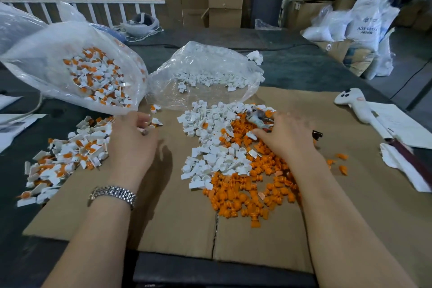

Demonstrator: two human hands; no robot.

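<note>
Your right hand [287, 138] spreads loose fingers over light, stiff orange plastic plugs [236, 199], best pinched sideways; your left hand [133, 142] curls, hold unclear.

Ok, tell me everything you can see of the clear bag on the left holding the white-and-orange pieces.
The clear bag is thin, crinkled, glossy plastic, lying slumped on the dark table, at the far left corner of the cardboard sheet. It holds a heap of small white-and-orange pieces, gathered toward its near right end. Its right side meets a second clear bag of white parts. The left hand is just below its near edge; contact cannot be told.
</note>
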